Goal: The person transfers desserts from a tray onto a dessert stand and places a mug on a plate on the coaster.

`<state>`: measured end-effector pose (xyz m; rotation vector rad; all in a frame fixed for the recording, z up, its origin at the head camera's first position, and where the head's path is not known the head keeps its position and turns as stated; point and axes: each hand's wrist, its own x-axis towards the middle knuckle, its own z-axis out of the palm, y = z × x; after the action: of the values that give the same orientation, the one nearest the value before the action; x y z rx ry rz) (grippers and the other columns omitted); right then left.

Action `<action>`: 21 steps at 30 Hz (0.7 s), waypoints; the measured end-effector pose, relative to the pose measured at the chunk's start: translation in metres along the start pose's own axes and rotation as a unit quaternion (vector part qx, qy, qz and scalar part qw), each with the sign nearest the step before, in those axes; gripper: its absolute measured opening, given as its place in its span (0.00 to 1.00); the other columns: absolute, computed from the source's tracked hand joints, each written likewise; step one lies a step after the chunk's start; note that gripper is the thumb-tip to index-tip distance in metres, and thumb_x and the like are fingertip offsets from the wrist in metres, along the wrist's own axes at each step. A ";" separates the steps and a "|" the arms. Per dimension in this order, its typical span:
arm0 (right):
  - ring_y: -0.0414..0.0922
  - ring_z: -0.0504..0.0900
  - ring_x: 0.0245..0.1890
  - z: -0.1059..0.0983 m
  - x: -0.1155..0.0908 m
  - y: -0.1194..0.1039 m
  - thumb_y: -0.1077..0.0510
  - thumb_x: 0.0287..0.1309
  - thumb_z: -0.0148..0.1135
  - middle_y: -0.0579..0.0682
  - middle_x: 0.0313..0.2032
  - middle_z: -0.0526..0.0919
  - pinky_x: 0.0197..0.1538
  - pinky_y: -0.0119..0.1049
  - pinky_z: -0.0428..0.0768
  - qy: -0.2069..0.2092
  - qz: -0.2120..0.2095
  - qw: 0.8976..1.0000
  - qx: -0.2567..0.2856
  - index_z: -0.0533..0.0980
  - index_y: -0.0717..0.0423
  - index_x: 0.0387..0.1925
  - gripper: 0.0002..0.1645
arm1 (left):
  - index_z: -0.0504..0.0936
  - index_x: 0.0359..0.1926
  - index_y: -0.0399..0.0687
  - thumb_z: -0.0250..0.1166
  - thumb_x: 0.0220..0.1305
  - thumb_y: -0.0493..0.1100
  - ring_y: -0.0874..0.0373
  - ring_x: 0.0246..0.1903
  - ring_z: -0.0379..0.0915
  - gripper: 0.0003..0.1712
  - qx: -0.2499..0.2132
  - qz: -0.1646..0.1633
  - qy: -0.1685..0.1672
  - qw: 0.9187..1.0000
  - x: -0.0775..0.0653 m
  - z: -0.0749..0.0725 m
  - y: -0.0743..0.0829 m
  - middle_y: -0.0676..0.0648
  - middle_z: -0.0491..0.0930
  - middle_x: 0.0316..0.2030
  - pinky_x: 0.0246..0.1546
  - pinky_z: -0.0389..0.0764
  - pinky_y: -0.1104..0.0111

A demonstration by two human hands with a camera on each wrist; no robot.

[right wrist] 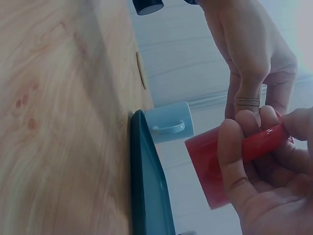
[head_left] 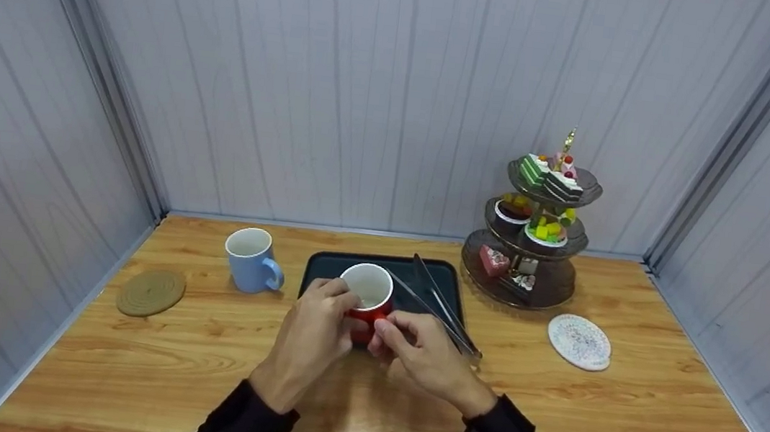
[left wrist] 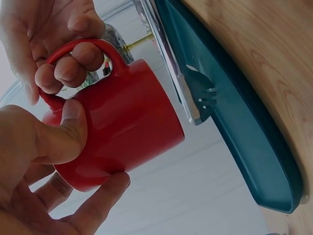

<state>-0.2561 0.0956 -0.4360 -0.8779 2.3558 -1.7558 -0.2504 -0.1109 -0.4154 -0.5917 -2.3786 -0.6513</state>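
Note:
Both hands hold a red mug (left wrist: 122, 127) with a white inside, raised above the near part of a dark green tray (head_left: 329, 262). My left hand (head_left: 316, 323) grips the mug's body near its rim, thumb on one side and fingers on the other. Through the handle (left wrist: 110, 51) go the curled fingers of my right hand (head_left: 424, 351). Metal tongs (head_left: 437, 298) lie across the right side of the tray, their ends reaching past its near right corner. The mug's lower part is partly hidden by the hands in the head view.
Left of the tray stands a light blue mug (head_left: 250, 262), with a tan round coaster (head_left: 151, 292) nearby. A three-tier stand (head_left: 473, 266) bearing several cakes rises at the back right. In front of it lies a white speckled coaster (head_left: 579, 342). Panels enclose the table.

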 end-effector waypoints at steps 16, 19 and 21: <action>0.52 0.85 0.29 -0.005 -0.004 0.006 0.47 0.80 0.55 0.52 0.32 0.89 0.35 0.48 0.88 0.032 0.001 0.999 0.007 0.85 0.53 0.34 0.21 | 0.90 0.38 0.48 0.82 0.56 0.38 0.48 0.48 0.83 0.10 -0.014 0.003 0.004 1.000 0.000 0.008 0.003 0.48 0.86 0.41 0.55 0.88 0.57; 0.45 0.84 0.29 -0.006 -0.004 0.006 0.46 0.80 0.55 0.53 0.32 0.89 0.35 0.46 0.88 0.038 0.000 0.999 0.015 0.85 0.53 0.35 0.22 | 0.89 0.41 0.48 0.82 0.56 0.39 0.50 0.48 0.83 0.12 -0.027 0.009 0.014 1.000 0.000 0.007 0.003 0.48 0.85 0.44 0.55 0.88 0.59; 0.44 0.84 0.29 -0.007 -0.004 0.005 0.46 0.81 0.55 0.55 0.32 0.88 0.34 0.43 0.88 0.040 0.001 0.999 0.027 0.85 0.55 0.35 0.22 | 0.89 0.43 0.47 0.82 0.57 0.39 0.50 0.51 0.84 0.14 -0.039 0.015 0.020 0.999 0.000 0.007 0.001 0.47 0.84 0.47 0.56 0.88 0.60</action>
<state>-0.2578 0.1047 -0.4396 -0.8130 2.3440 -1.8774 -0.2521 -0.1061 -0.4198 -0.6412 -2.3103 -0.7384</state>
